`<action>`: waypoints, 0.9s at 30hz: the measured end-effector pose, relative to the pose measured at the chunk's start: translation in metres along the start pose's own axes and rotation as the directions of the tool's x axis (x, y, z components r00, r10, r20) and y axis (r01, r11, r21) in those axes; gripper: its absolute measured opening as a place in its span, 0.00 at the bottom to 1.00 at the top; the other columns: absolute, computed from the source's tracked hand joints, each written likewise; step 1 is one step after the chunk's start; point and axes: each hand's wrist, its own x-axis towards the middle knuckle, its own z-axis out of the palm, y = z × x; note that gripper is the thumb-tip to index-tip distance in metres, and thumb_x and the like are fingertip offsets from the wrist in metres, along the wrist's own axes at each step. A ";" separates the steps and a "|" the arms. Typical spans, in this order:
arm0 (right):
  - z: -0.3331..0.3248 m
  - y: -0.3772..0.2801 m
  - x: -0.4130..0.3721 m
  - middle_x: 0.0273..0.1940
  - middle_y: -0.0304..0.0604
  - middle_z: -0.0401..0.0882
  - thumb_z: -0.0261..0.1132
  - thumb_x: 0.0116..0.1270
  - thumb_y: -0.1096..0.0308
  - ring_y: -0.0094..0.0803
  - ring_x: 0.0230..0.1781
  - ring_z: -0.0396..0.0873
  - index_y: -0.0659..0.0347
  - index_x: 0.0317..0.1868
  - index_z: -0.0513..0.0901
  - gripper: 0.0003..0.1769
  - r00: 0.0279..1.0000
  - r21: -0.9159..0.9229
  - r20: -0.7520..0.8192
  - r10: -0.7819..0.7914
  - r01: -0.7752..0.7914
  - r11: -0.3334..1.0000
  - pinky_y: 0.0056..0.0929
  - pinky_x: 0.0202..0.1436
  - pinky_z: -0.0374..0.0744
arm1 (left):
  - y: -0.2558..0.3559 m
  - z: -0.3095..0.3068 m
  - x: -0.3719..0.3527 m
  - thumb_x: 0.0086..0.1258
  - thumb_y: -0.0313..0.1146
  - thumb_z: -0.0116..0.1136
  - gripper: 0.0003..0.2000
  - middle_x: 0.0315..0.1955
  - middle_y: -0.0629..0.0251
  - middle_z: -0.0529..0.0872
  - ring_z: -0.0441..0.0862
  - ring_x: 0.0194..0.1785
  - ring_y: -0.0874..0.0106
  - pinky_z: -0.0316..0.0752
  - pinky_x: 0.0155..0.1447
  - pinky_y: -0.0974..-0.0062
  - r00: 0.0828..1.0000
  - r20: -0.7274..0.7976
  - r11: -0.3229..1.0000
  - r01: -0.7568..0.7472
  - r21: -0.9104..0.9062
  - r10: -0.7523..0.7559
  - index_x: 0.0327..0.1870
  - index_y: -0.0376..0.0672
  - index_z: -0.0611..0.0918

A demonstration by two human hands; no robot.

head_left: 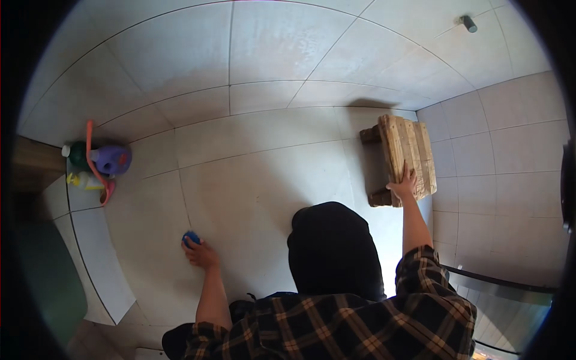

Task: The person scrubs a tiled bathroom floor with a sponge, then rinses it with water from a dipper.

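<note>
left hand [202, 255] clamped around a blue object [191, 237], right hand [404, 186] splayed on a wooden stool [410, 144], bottles [113, 161] at far left

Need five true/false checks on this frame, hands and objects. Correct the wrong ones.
1. The left hand has its grip on a blue scrubber. True.
2. Both hands hold scrubbers. False: only the left does; the right hand rests on a wooden stool.
3. The purple bottle is at the left of the picture, away from the stool. True.
4. The stool has a round top. False: it is roughly rectangular, made of slats.
5. The checked shirt has dark fabric with lighter lines. True.
</note>
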 end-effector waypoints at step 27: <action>0.059 0.052 0.218 0.70 0.41 0.41 0.68 0.37 0.72 0.53 0.68 0.45 0.26 0.67 0.44 0.59 0.948 -0.050 -0.015 0.318 -0.319 0.947 0.55 0.64 0.60 | 0.127 0.039 0.170 0.63 0.45 0.51 0.27 0.60 0.59 0.60 0.70 0.54 0.52 0.72 0.50 0.54 0.980 -0.200 1.000 0.022 -0.002 -0.022 0.62 0.54 0.61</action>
